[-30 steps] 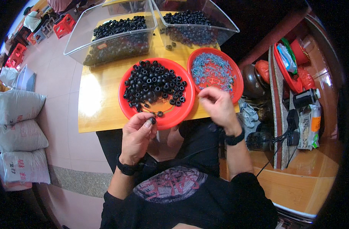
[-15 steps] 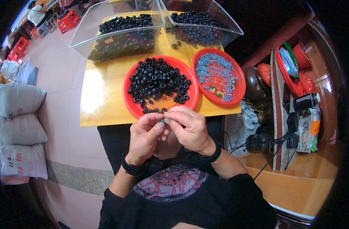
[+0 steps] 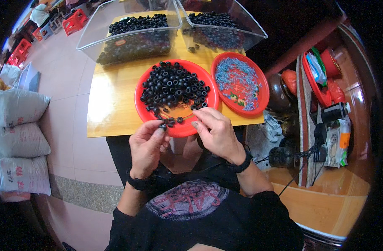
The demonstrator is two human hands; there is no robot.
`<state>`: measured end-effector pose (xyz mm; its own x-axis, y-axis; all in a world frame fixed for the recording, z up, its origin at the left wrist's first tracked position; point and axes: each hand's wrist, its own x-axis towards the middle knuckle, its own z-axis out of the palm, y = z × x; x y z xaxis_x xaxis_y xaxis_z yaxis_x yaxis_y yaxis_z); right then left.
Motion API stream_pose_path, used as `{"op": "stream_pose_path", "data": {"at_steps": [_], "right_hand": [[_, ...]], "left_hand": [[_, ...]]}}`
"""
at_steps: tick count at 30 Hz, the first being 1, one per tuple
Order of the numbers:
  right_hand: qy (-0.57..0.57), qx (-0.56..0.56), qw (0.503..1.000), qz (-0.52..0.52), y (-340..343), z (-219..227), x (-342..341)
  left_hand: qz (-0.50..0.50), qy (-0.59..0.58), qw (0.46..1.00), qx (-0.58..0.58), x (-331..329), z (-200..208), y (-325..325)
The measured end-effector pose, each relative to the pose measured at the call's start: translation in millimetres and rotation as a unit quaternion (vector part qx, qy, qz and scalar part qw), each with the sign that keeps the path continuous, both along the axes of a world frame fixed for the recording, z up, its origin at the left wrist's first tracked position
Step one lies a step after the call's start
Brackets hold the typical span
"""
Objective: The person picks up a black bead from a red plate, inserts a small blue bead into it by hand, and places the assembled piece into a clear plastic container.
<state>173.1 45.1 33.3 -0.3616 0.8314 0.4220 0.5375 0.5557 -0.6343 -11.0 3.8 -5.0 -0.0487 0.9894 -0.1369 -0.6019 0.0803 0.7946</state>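
Observation:
My left hand (image 3: 147, 144) pinches a small black ring-shaped piece (image 3: 162, 126) between thumb and forefinger, above the near rim of a red plate (image 3: 140, 106). Heaped on that plate are many black rounded pieces with holes (image 3: 172, 85), and a few lie near its front edge. My right hand (image 3: 216, 131) is at the plate's near right rim, thumb and forefinger apart with nothing visible between them. To the right, a second red plate (image 3: 264, 90) holds many tiny bluish, shiny bits (image 3: 237, 77), too small to make out singly.
Two clear plastic bins (image 3: 128, 37) (image 3: 225, 29) with more black pieces stand at the back of the yellow table (image 3: 105, 123). White sacks (image 3: 22, 140) are stacked on the floor at left. Shelves with a bottle (image 3: 336, 111) and cables stand at right; red stools (image 3: 75, 23) are far left.
My hands have moved apart: the left went left with the black piece between its fingers, the right moved right and slightly up, and its thumb and forefinger have parted.

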Motion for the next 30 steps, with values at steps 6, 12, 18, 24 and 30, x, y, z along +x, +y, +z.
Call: {"op": "stream_pose_path", "data": {"at_steps": [6,12,18,24,30], "right_hand": [[-0.064,0.028,0.996,0.057,16.2,-20.6,-16.4],[-0.106,0.056,0.99,0.072,31.3,-41.3,-38.6],[-0.153,0.059,0.983,0.086,32.3,-40.2,-41.6],[-0.206,0.077,0.971,0.095,31.6,-31.2,-48.0],[-0.249,0.089,0.96,0.088,32.4,-32.6,-50.9]], "left_hand": [[0.032,-0.048,0.998,0.01,-15.2,-12.4,4.1],[0.022,-0.049,0.998,0.011,-15.9,-14.8,5.6],[0.013,-0.044,0.999,0.007,-16.4,-14.1,6.1],[0.019,-0.039,0.999,0.016,-15.5,-13.7,6.9],[0.016,-0.041,0.999,0.018,-14.9,-12.9,6.3]]}}
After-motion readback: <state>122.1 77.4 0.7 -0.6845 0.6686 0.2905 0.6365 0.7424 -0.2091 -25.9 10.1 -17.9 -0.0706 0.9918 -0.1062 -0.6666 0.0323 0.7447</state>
